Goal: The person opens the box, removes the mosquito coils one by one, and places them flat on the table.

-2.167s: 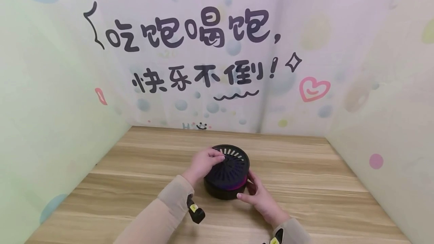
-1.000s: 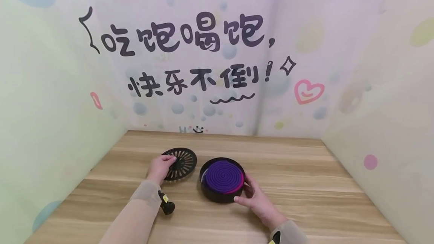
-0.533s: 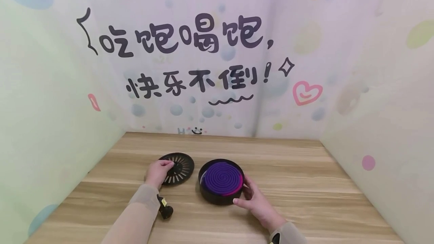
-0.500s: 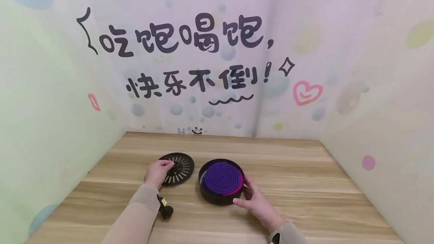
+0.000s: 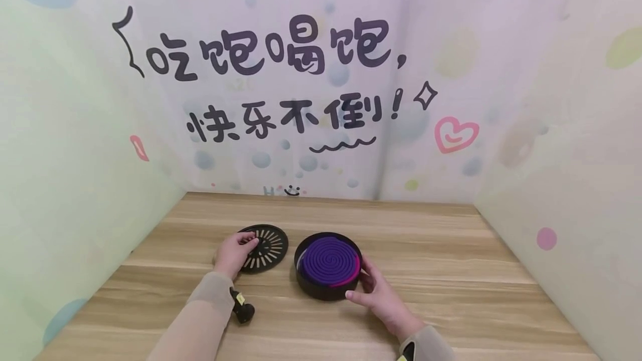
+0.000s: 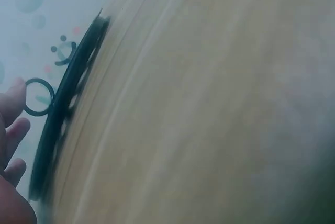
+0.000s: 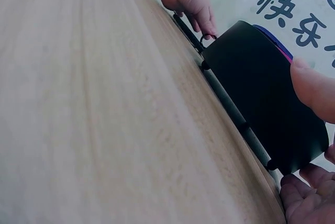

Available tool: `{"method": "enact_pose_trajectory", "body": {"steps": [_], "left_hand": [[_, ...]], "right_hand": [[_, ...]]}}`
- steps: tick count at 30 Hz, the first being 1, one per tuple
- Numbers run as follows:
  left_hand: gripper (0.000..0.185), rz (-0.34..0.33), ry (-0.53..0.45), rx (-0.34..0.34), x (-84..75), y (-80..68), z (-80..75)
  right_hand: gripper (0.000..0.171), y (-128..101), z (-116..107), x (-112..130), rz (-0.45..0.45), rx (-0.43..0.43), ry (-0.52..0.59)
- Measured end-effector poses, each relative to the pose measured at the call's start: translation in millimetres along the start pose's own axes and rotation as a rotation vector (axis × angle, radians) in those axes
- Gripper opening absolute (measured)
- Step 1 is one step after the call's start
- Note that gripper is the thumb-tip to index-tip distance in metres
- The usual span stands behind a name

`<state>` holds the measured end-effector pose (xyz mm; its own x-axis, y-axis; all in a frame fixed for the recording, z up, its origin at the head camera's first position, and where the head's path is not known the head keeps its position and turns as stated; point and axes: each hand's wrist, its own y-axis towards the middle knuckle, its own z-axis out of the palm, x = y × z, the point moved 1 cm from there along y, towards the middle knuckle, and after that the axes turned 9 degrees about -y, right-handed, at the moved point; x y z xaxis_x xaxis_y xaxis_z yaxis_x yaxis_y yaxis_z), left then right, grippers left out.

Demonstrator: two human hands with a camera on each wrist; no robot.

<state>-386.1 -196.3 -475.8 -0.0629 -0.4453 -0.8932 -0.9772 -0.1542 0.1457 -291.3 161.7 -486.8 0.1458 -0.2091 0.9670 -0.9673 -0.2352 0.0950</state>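
Observation:
A round black mosquito coil box (image 5: 326, 292) stands uncovered on the table, with a purple spiral mosquito coil (image 5: 328, 261) filling it and a strip of magenta showing at its edge. My right hand (image 5: 388, 299) grips the box's right side, thumb in front and fingers behind. To the left lies the slotted black lid (image 5: 273, 249), close to flat on the wood. Its ring handle (image 6: 52, 101) stands up in the left wrist view. Thumb and index of my left hand (image 5: 233, 252) are slightly parted, fingertips right at that ring.
The wood-grain table (image 5: 451, 272) is enclosed by a printed back curtain (image 5: 321, 127) and pale side walls. A black wrist camera mount (image 5: 243, 310) hangs below the left cuff, close over the table.
My left hand has lifted the lid off the box, carried it left and lowered it to the table, its fingers now parting at the ring. The right hand has kept its hold.

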Motion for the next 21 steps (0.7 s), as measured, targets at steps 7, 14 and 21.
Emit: {"method": "enact_pose_trajectory", "body": {"steps": [7, 14, 21], "left_hand": [[0.042, 0.064, -0.03, -0.004, -24.4, -9.3, 3.3], [0.038, 0.115, -0.228, 0.068, -50.9, -37.5, 27.0], [0.04, 0.183, -0.222, 0.173, -58.0, -60.8, 50.6]], "right_hand": [[0.097, -0.9, 0.5, 0.4, -0.009, 0.004, -0.009], [0.097, -0.9, 0.7, -0.5, -0.007, -0.01, -0.002], [0.097, 0.7, -0.7, -0.5, 0.004, -0.016, -0.01]]}}
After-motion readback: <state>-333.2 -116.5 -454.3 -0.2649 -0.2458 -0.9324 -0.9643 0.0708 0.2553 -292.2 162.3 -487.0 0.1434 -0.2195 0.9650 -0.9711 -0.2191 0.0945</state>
